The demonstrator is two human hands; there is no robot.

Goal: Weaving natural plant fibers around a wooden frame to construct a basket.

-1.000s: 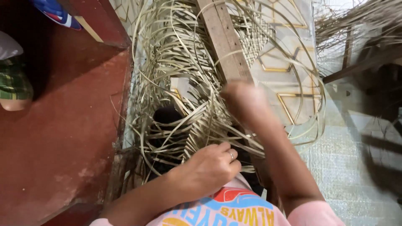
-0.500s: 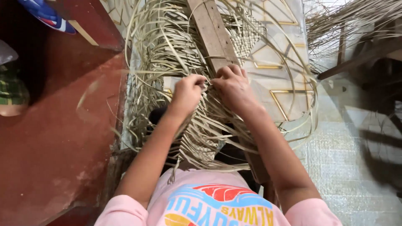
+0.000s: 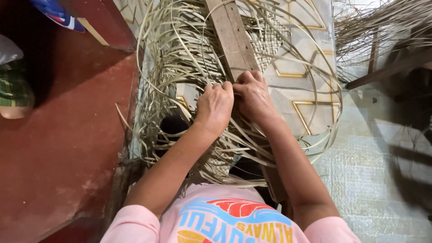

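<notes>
tiled floor [image 3: 310, 112]; both hands' fingers pinch woven strips [image 3: 180, 58] by plank [image 3: 231, 38]

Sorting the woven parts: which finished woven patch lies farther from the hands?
The woven patch right of the wooden plank, above both hands; the other woven patch sits below the wrists.

Left hand [image 3: 215, 105] and right hand [image 3: 253, 95] side by side, knuckles touching, fingers curled down. Both forearms bare, converging forward from pink sleeves.

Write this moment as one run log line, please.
left hand: fingers curled on thin pale cane strips | right hand: same, touching left | long brown wooden plank: beneath
</notes>
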